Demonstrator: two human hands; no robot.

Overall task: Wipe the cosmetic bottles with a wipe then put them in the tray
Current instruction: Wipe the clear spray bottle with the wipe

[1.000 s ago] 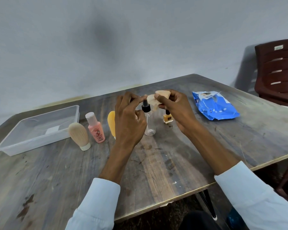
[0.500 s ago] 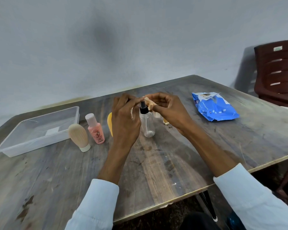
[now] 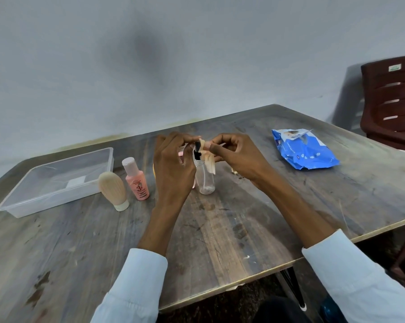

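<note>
A clear spray bottle point(image 3: 206, 183) with a black cap stands upright at the table's middle. A small beige wipe point(image 3: 209, 162) hangs against its neck and cap. My left hand point(image 3: 173, 166) and my right hand point(image 3: 237, 157) meet over the cap, and both pinch the wipe with curled fingers. A pink bottle point(image 3: 137, 180) and a beige bottle point(image 3: 113, 190) stand to the left of my hands. A clear plastic tray point(image 3: 17, 209) lies at the far left with no bottle in it. Behind my right hand, only the edge of a small yellow bottle point(image 3: 234, 171) shows.
A blue pack of wipes point(image 3: 304, 152) lies on the right of the wooden table point(image 3: 220, 234). A dark red plastic chair point(image 3: 392, 101) stands beyond the table's right corner. The table's front edge runs close under my forearms.
My hands have brought the wipe down from above the clear bottle onto its cap and neck. My right hand now hides most of the small yellow bottle.
</note>
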